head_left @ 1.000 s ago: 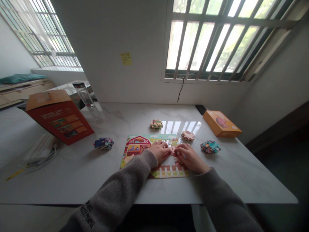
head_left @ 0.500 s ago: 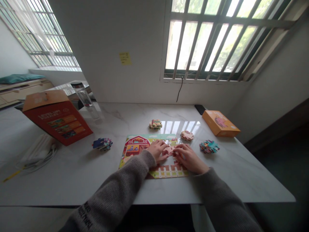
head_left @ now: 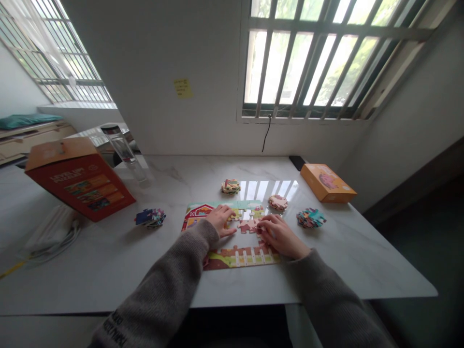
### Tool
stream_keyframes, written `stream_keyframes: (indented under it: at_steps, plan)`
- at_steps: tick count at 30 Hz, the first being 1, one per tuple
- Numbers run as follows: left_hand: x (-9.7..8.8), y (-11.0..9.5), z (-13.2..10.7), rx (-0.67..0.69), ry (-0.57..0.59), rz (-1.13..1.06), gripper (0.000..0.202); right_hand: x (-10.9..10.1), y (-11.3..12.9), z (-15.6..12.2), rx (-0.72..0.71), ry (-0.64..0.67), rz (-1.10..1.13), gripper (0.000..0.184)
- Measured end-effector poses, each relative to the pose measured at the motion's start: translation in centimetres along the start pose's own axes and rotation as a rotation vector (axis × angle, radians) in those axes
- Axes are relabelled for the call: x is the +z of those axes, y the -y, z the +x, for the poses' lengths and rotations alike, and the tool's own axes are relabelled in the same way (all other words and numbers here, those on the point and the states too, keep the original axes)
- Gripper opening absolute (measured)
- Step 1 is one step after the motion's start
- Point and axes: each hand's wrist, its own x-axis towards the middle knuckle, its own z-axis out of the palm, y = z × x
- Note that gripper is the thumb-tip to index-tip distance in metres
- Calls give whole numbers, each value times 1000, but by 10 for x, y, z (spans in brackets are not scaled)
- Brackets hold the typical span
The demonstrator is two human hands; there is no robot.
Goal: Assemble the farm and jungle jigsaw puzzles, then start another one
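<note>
Jigsaw piece (head_left: pixel 248 225), reddish-brown cardboard, lying in gap of flat colourful farm puzzle (head_left: pixel 239 256) on white marble counter (head_left: pixel 145 261). I'm resting left grip (head_left: pixel 219 221) spread flat on puzzle; right grip (head_left: pixel 277 235) curling against piece's edge, pinch unclear. I'm judging it light, thin, stiff, tabs bendable: taking hold by edges.

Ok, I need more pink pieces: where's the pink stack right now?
In the head view, the pink stack sits right of centre, just beyond the right hand, between the farm puzzle and the teal pile.

The table (head_left: pixel 108 261) is glossy marble (puzzle (head_left: pixel 239 256) matt cardboard).
</note>
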Motion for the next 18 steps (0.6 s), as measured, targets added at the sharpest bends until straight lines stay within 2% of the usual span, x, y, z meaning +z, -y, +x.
stream_keyframes:
  at_steps: [6, 10, 14, 18]
  plan:
    - [-1, 3, -1, 6, 2, -30, 16, 0, -3, 0, 4, 0, 25, 18]
    - [-3, 3, -1, 12, -9, -62, 14, -3, -11, 3, 19, -13, 82, 19]
    - [-4, 1, -1, 1, -28, -66, 15, -7, -15, 15, 8, -79, 62, 20]
    - [-4, 0, -1, 5, -17, -50, 16, -1, -6, 30, -78, 29, -3, 25]
